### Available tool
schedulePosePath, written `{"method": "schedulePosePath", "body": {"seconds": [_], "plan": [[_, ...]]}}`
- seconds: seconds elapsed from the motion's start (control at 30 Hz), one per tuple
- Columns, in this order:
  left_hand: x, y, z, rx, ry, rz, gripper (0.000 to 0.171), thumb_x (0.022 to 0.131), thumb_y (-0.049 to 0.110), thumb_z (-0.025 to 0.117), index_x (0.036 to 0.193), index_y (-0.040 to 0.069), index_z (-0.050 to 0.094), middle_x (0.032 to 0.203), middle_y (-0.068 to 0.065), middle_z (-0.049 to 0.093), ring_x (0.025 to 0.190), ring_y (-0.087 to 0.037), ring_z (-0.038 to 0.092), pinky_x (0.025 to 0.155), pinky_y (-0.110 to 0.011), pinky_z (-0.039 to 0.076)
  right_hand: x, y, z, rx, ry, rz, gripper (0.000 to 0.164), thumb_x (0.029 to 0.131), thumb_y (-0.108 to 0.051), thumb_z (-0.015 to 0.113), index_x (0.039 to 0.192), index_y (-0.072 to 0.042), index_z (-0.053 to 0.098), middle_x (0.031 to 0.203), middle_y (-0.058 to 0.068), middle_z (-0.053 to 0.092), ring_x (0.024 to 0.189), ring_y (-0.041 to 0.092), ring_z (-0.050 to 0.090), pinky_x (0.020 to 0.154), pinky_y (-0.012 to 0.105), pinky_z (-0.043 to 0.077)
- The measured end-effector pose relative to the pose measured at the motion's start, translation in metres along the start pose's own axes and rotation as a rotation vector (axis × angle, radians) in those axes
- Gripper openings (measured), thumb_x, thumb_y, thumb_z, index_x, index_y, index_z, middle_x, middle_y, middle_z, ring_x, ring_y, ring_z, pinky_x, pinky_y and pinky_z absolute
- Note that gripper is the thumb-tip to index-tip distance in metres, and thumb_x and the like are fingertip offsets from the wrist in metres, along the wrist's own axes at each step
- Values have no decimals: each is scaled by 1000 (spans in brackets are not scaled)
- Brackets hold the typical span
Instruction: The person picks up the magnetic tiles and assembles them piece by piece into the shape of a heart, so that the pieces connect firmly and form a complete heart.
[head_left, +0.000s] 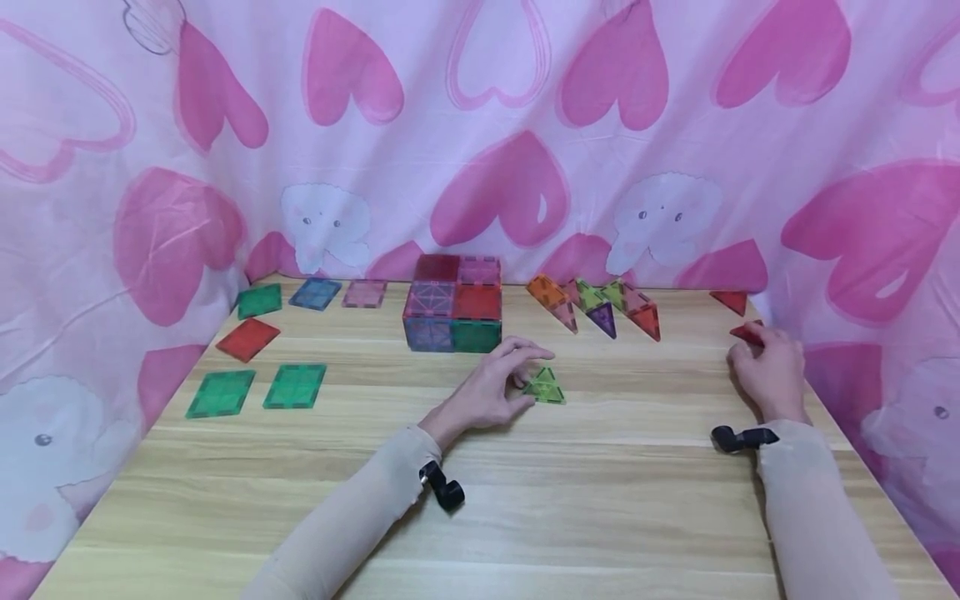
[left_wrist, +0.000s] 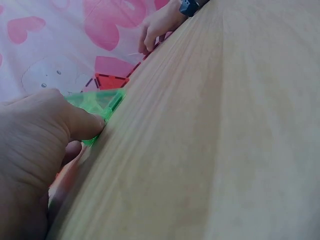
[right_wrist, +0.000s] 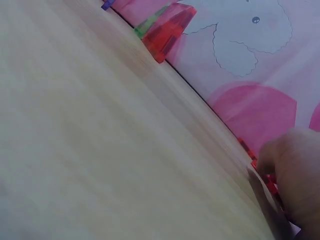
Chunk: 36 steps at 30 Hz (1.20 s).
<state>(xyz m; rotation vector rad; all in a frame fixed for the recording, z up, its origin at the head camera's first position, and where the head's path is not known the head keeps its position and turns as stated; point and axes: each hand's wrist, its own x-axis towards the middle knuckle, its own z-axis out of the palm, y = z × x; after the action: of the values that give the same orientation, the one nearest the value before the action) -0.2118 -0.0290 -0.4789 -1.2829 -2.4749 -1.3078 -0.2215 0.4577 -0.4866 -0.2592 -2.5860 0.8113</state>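
Note:
Beside a light green triangular magnetic tile (head_left: pixel 546 387), my left hand (head_left: pixel 491 392) has its thumb and curled fingers at the tile's left corner, while the index finger reaches out above it. In the left wrist view the thumb presses against the edge of this green tile (left_wrist: pixel 102 102). Over at the table's right side, my right hand (head_left: pixel 772 375) pinches a red triangular tile (head_left: pixel 745 334) between thumb and fingers. Part of that tile (right_wrist: pixel 270 182) shows under the hand in the right wrist view. Another red triangle (head_left: pixel 730 302) lies just behind it.
A block built of coloured square tiles (head_left: pixel 453 304) stands at the back middle. Right of it lie joined orange, green, purple and red triangles (head_left: pixel 600 304). Square tiles, such as a green one (head_left: pixel 295 387) and a red one (head_left: pixel 248 340), lie at left. A heart-patterned curtain (head_left: pixel 498 183) borders the table.

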Motion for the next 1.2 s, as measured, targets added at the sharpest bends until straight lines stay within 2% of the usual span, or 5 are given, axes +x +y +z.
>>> {"method": "schedulePosePath", "body": {"seconds": [0.37, 0.6, 0.87, 1.07, 1.2], "plan": [[-1, 0, 0, -37, -54, -79, 48, 96, 1, 81, 142, 10, 71, 115, 1, 77, 100, -8, 70, 91, -25, 60, -5, -4, 3, -16, -2, -77, 28, 105, -20, 73, 117, 6, 71, 133, 38, 60, 134, 61, 40, 104, 71, 28], [-1, -2, 1, -43, -41, -56, 33, 96, 3, 79, 129, 7, 75, 108, -2, 79, 95, -9, 72, 88, -25, 61, -8, -6, 3, 9, -28, -123, 32, 104, -12, 77, 130, 5, 70, 124, 31, 65, 123, 53, 49, 98, 60, 32], [-1, -1, 0, -34, -28, -60, 32, 96, 3, 80, 128, 6, 75, 108, -3, 79, 94, -9, 71, 87, -25, 61, -13, -13, 3, 39, -30, -86, 46, 102, -5, 77, 146, 0, 66, 140, 35, 53, 134, 55, 47, 105, 62, 37], [-2, -2, 2, -22, -22, -62, 30, 97, 4, 81, 127, 7, 75, 108, -3, 79, 93, -9, 71, 86, -24, 61, -21, -22, 3, 106, 9, -21, 36, 105, -11, 76, 141, -7, 68, 124, 16, 70, 109, 26, 63, 88, 18, 44], [-2, -2, 3, -14, -12, -56, 27, 97, 5, 81, 124, 7, 76, 107, -3, 78, 92, -8, 71, 85, -24, 61, -29, -35, 7, 275, 88, 26, 23, 104, -14, 80, 122, -4, 71, 108, 0, 68, 92, 10, 60, 71, 10, 46]]}}
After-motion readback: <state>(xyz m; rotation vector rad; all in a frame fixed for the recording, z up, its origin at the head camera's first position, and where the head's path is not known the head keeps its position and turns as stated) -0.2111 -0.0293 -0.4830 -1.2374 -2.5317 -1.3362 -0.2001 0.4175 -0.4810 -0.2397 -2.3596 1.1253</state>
